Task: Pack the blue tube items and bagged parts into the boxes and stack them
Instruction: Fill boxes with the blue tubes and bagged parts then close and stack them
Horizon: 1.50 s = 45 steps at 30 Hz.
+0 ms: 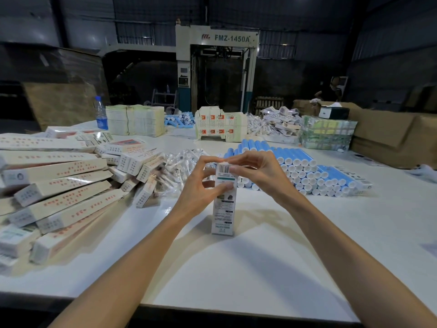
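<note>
Box on end, both hands working its top.
The box stands upright on the counter, long axis vertical, barcode end up. The left hand has a narrow grip round its upper side, and the right hand pinches the top flap. Bagged parts and blue tubes lie just behind, with packed boxes piled at the left.
</note>
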Motion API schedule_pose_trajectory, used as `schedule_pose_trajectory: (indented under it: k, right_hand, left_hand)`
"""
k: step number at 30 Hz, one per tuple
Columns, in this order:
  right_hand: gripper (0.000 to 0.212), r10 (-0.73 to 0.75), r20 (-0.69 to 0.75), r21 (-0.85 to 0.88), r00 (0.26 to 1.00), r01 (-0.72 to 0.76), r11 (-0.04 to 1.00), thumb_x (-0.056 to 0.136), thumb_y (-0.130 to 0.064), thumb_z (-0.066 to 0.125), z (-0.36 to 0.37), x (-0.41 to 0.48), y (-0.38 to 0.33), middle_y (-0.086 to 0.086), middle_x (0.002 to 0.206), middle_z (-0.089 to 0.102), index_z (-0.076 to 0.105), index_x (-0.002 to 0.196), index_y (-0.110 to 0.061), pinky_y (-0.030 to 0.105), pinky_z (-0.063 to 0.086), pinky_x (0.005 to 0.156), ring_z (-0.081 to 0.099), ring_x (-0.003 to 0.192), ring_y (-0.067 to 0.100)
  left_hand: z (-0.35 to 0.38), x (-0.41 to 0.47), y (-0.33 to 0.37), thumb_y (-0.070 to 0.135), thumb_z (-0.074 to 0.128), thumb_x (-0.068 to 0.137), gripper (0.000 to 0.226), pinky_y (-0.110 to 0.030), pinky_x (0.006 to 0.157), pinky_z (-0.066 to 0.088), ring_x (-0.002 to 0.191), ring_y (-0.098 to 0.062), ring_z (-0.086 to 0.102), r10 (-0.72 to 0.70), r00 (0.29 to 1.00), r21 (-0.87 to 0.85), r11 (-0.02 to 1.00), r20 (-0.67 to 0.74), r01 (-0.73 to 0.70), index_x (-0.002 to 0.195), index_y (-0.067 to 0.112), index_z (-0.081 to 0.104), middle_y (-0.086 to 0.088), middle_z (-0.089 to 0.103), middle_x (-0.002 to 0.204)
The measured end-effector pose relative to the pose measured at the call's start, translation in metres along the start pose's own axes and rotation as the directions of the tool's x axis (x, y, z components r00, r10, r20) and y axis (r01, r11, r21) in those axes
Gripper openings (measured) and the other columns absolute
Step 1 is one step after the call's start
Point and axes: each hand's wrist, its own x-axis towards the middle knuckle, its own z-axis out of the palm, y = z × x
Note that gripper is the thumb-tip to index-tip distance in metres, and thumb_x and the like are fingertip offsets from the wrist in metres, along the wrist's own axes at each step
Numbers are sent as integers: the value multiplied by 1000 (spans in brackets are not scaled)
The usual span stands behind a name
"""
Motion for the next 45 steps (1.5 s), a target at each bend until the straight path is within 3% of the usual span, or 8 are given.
schedule_pose_trajectory:
  k: [4, 11, 15, 23, 31, 37, 42, 45]
  right_hand:
    - [17, -12, -6, 13, 1000, 12, 1000, 92, -5, 78, 4, -2, -1, 6, 110, 79, 78, 108, -1, 43, 57, 102, 75, 107, 21]
    - [20, 33, -73, 111, 997, -25, 994, 93, -11, 78, 11, -6, 6, 4, 113, 79, 79, 112, -7, 46, 55, 105, 73, 112, 22]
    - [18, 29, -125, 156, 992, -9, 988, 91, -13, 79, 16, -7, 9, 4, 109, 79, 80, 108, -9, 42, 55, 103, 73, 110, 23]
    - [15, 19, -195, 157, 981, 12, 987, 89, -14, 81, 22, -7, 13, 6, 102, 81, 83, 103, -9, 52, 55, 103, 75, 105, 25]
    - [11, -51, -248, -9, 967, 51, 999, 91, -20, 79, 26, -7, 17, -5, 100, 81, 83, 101, -16, 48, 55, 101, 74, 103, 16]
    - [15, -5, -238, 112, 971, 32, 993, 93, -16, 77, 27, -13, 20, -1, 107, 80, 82, 107, -14, 48, 56, 102, 73, 107, 18]
    - [14, 6, -226, 39, 974, 3, 999, 94, -15, 76, 27, -6, 16, -2, 103, 80, 82, 106, -15, 45, 56, 101, 74, 105, 17]
    - [26, 100, -157, 190, 982, -70, 979, 100, -23, 70, 36, -16, 19, -1, 117, 77, 75, 125, -19, 41, 57, 100, 72, 113, 19]
  left_hand:
    - [-1, 1, 12, 43, 71, 102, 25, -32, 79, 65, 108, -23, 78, -62, 997, -166, 985, -51, 53, 120, 28, 65, -2, 80, 116]
    - [0, 8, 15, 29, 75, 101, 11, -26, 70, 63, 100, -19, 79, 1, 992, -118, 993, -124, -16, 109, 23, 72, 0, 81, 105]
    - [-1, 13, 17, 31, 77, 100, 10, -31, 70, 65, 101, -19, 79, 53, 993, -35, 998, -103, -57, 107, 23, 74, 1, 80, 106]
    - [-10, 16, 16, 23, 83, 95, 14, -41, 71, 68, 93, -21, 81, 60, 990, -6, 998, -126, -61, 107, 18, 82, 3, 80, 115]
    - [-4, 12, 14, 15, 85, 92, 14, -26, 68, 65, 85, -15, 81, 191, 961, 109, 979, -198, -172, 104, 8, 85, 3, 83, 107]
    - [-3, 10, 12, 24, 85, 93, 15, -25, 70, 64, 87, -16, 81, 103, 976, 28, 995, -190, -100, 107, 17, 84, 7, 83, 103]
    - [-2, 10, 9, 28, 85, 93, 13, -27, 69, 65, 87, -16, 81, 83, 975, 55, 996, -207, -73, 105, 23, 83, 10, 81, 105]
    - [-4, 8, 6, 23, 83, 95, 10, -31, 70, 66, 87, -18, 81, 0, 970, -48, 999, -244, -12, 103, 19, 81, 5, 80, 101]
